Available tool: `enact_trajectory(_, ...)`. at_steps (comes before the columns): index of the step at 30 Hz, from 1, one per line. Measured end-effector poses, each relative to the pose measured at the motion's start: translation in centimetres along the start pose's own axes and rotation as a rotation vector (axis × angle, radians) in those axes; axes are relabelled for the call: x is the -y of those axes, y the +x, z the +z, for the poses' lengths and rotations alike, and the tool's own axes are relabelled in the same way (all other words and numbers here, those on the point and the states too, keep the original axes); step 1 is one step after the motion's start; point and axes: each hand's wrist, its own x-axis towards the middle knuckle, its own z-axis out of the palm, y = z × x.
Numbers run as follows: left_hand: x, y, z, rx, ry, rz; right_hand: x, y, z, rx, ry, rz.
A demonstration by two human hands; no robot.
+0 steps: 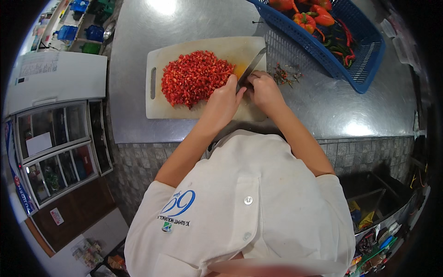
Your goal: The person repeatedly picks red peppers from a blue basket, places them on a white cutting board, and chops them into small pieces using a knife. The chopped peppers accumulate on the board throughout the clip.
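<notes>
A kitchen knife [254,64] slants across the right part of a white cutting board [207,43], its blade pointing away to the upper right. My left hand [223,100] is closed around its near end, hiding the handle. Close against the blade, my right hand [264,90] rests on the board with curled fingers. Whatever may be under those fingertips is hidden. Left of the knife spreads a broad heap of chopped red chillies [195,78]. Yellowish seeds or juice [241,69] lie between heap and blade. Just off the board's right edge is a little pile of chilli stems [285,75].
A blue plastic basket [372,65] at the upper right holds red bell peppers [323,16] and long chillies [347,38]. It stands on the steel worktop [135,31]. To the left is a glass-doored refrigerator [55,149]; a dark bin-like container [377,197] is at lower right.
</notes>
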Motion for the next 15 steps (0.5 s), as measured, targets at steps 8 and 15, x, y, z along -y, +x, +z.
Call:
enact_trajectory(8,0.2,-1.2,-2.5,0.075,-0.097,-0.086,-0.1,-0.1,0.1,-0.014,-0.058,0.030)
enact_trajectory(15,0.2,-1.8,-1.3,0.061,-0.056,-0.072,-0.2,-0.1,0.3,-0.012,-0.109,0.017)
